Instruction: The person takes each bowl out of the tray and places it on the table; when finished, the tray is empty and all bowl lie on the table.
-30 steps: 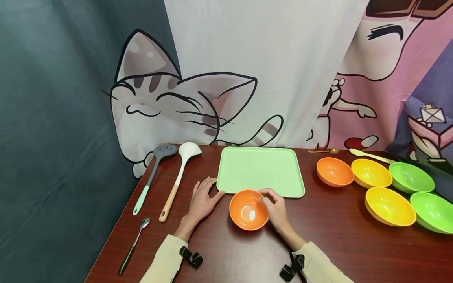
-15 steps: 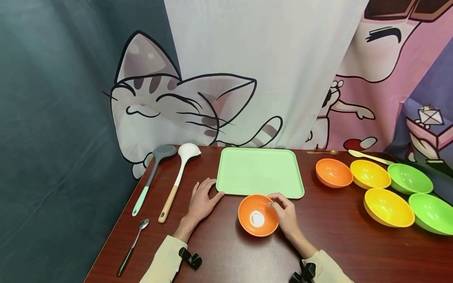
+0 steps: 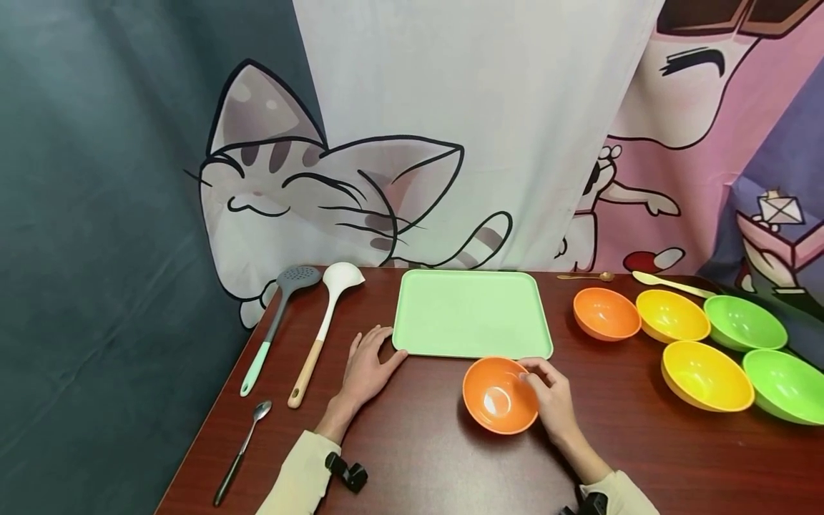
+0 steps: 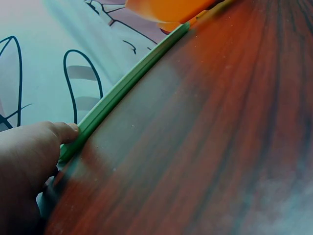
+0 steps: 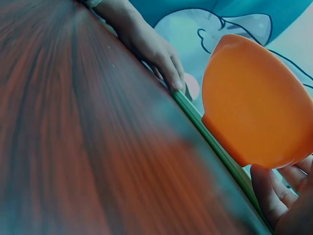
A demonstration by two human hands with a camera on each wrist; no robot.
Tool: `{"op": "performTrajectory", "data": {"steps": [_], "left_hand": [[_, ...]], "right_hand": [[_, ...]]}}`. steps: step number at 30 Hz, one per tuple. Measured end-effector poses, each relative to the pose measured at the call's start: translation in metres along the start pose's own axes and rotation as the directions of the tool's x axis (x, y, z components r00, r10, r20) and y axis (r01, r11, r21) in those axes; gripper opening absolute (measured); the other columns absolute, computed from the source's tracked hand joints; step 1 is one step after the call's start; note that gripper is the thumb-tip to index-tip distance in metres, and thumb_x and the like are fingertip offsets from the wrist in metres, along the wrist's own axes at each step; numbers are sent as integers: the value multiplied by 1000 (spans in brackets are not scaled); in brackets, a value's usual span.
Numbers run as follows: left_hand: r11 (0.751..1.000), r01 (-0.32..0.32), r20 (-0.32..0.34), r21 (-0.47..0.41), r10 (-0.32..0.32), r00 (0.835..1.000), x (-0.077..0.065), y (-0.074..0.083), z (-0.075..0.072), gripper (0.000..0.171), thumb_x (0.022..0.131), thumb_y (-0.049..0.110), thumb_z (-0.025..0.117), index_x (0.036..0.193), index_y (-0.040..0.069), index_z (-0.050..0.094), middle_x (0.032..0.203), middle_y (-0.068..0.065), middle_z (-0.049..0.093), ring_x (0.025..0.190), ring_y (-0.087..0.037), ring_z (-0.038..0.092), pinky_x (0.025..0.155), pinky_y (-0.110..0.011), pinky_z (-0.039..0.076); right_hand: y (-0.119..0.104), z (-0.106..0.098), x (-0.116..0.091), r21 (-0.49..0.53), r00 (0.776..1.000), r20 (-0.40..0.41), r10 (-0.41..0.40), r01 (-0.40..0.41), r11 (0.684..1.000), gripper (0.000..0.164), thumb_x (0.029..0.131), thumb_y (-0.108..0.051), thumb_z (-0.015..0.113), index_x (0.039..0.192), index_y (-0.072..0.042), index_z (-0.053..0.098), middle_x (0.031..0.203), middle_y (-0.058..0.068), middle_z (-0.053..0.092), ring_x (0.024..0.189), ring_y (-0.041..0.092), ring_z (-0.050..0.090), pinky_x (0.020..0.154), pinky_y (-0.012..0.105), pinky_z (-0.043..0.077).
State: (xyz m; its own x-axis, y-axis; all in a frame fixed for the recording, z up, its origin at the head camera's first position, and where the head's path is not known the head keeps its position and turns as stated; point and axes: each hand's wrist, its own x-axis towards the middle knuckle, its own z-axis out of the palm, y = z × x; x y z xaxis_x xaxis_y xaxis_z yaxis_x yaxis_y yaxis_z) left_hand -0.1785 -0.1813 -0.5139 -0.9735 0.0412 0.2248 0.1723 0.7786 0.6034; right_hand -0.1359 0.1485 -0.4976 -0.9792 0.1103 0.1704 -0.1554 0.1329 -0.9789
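Observation:
My right hand [image 3: 550, 400] pinches the right rim of an orange bowl [image 3: 492, 397], thumb on the inner side. The bowl is in front of the green tray [image 3: 473, 315], near its front right corner. From the right wrist, the orange bowl [image 5: 259, 98] shows its outer wall and foot, and a strip of the tray's edge [image 5: 215, 144] runs between that foot and the tabletop. My left hand [image 3: 368, 368] rests at the tray's front left corner, fingers extended; in the left wrist view the thumb [image 4: 66, 131] touches the tray's edge.
At the left lie a slotted turner [image 3: 277, 332], a white ladle [image 3: 328, 315] and a long-handled spoon [image 3: 244, 447]. On the right stand an orange bowl [image 3: 606, 315], yellow bowls [image 3: 707, 375] and green bowls [image 3: 788, 386]. Behind them lie a small golden spoon [image 3: 586, 277] and a yellow knife [image 3: 672, 284].
My right hand has moved the orange bowl to the right along the front of the tray. The left hand has stayed at the tray's corner.

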Motion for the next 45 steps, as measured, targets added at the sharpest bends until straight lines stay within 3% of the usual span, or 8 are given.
{"op": "performTrajectory", "data": {"steps": [13,19,25,33,40,45], "left_hand": [[1000,8,7,-7,-8,1000,0,0,-1,59,93,45,67,140,10,57,144,-7,57,144,-25,42,123,-53,16],[1000,13,7,-5,-13,1000,-1,-1,-1,60,93,46,66,140,11,56,144,-6,57,144,-25,41,124,-52,15],[1000,14,6,0,-14,1000,-1,-1,-1,60,93,46,66,140,10,56,144,-6,57,144,-25,41,124,-52,15],[1000,10,8,-3,-10,1000,-1,-1,1,60,93,46,67,140,11,56,145,-6,57,144,-25,42,124,-51,16],[1000,8,2,-7,-8,1000,-1,-1,1,59,93,45,67,140,11,57,144,-6,57,144,-25,42,124,-52,16],[1000,7,0,-6,-7,1000,-1,-1,1,60,93,46,67,140,11,56,144,-6,57,144,-25,42,123,-52,16]], "right_hand": [[0,-35,-2,-50,992,-95,83,-88,995,21,96,4,51,110,10,65,88,-16,65,84,-1,59,77,9,47],[0,-51,-1,-19,973,-169,156,-162,987,20,96,0,51,109,10,63,86,-18,64,85,2,57,75,9,46],[0,-69,1,13,941,-217,260,-263,965,18,97,-7,53,107,0,67,90,-20,63,88,2,55,73,9,46],[2,-90,-1,147,886,-280,370,-341,928,19,98,-10,53,98,-19,69,91,-20,61,84,0,54,68,9,47],[-1,-105,-5,319,827,-320,461,-364,875,13,99,-8,52,99,-19,60,93,-11,56,70,1,56,52,18,53],[-3,-114,-9,399,795,-339,503,-362,842,12,100,-8,51,103,-18,55,95,-9,52,75,0,57,52,20,55]]}}
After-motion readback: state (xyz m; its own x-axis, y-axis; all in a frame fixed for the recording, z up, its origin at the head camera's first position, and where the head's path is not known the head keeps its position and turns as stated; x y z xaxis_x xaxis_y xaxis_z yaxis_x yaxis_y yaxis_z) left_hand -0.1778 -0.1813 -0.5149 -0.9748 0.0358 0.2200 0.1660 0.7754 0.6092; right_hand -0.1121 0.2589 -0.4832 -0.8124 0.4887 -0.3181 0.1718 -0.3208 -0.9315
